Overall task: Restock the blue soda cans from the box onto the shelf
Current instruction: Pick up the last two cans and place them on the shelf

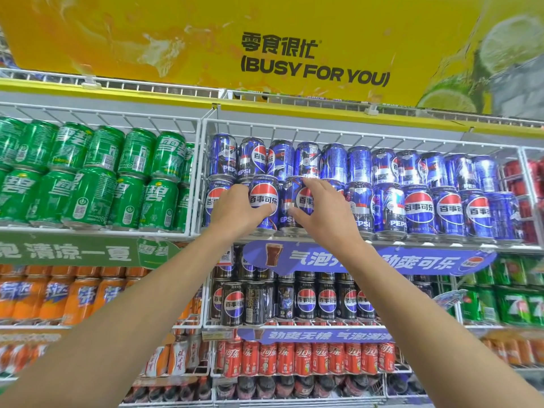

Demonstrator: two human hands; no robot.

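Blue soda cans fill a white wire shelf (441, 241) in two stacked rows at upper centre. My left hand (235, 212) wraps around one blue can (264, 198) at the front of the lower row, left part of the section. Right beside it, my right hand (321, 207) grips a second blue can (297, 201) from above and the side. Both cans stand upright on the shelf's front edge. The box is out of view.
Green cans (88, 178) fill the section to the left, red cans (527, 201) the far right. Below sit black cans (294, 298), orange cans (44, 295) and red cans (294, 359). A yellow sign (294, 48) hangs overhead.
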